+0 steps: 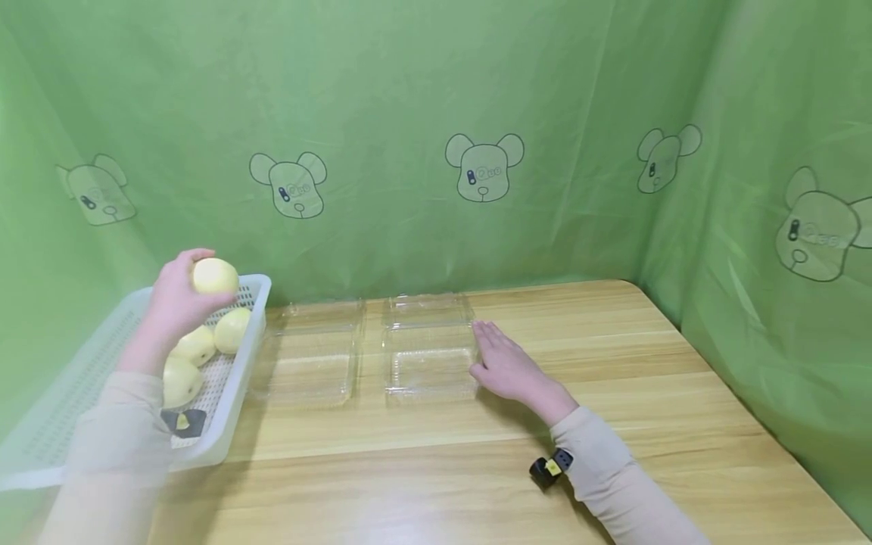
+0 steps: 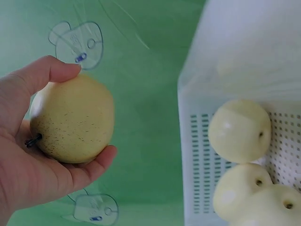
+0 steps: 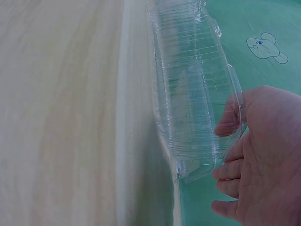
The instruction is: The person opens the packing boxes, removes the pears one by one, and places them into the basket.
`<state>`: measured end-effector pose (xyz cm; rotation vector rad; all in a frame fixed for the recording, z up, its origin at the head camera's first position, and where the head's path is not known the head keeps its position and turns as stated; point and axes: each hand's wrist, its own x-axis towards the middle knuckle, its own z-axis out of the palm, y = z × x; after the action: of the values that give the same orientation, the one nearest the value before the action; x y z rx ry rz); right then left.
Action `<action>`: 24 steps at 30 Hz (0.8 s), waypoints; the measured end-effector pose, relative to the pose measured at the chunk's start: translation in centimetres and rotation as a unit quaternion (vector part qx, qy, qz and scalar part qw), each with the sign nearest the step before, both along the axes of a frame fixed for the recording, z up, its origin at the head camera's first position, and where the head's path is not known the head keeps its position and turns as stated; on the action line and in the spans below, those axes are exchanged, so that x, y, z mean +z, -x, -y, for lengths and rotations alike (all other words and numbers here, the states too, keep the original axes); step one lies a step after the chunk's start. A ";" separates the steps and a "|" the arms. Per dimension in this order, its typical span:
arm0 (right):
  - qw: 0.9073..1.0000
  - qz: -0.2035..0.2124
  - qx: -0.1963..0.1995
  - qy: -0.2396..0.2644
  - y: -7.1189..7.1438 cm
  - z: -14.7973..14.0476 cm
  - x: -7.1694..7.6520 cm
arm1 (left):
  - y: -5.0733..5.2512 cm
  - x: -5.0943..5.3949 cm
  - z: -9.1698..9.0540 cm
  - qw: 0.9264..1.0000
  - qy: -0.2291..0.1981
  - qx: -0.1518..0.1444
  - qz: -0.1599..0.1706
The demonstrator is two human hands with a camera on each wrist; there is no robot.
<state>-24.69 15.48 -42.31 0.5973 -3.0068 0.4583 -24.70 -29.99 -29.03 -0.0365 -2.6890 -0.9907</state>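
Note:
My left hand [image 1: 179,295] grips a pale yellow pear [image 2: 77,120] with thumb and fingers curled round it, raised over the far end of a white plastic basket [image 1: 235,397]. In the left wrist view the pear's dark stem points toward the palm. Several more pears [image 2: 241,131] lie in the basket. My right hand [image 1: 511,367] is at the right side of a clear plastic container [image 1: 432,371], fingers fairly straight and touching its edge. Through the clear plastic [image 3: 188,94], part of a digit shows in the right wrist view.
A second clear container [image 1: 309,371] stands between the basket and the first one. All stand on a wood-grain table [image 1: 422,484]. Green curtain [image 1: 381,91] with bear-head prints hangs behind and along both sides. A black device [image 1: 548,469] is strapped at the right wrist.

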 end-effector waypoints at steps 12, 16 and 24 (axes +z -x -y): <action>1.000 -0.002 0.002 0.004 0.0 0.0 0.1 | 1.2 -2.2 2.3 1.000 0.006 -0.004 0.023; 1.000 -0.003 0.002 0.001 0.0 0.0 0.0 | 1.4 -2.9 2.7 0.999 0.008 -0.008 0.041; 1.000 -0.005 0.003 -0.001 0.0 0.0 -0.1 | 1.5 -3.7 3.3 0.998 0.015 -0.028 0.061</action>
<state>-24.72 15.47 -42.44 0.6084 -2.9976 0.4527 -26.19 -33.25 -32.77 -0.0589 -2.8281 -0.9991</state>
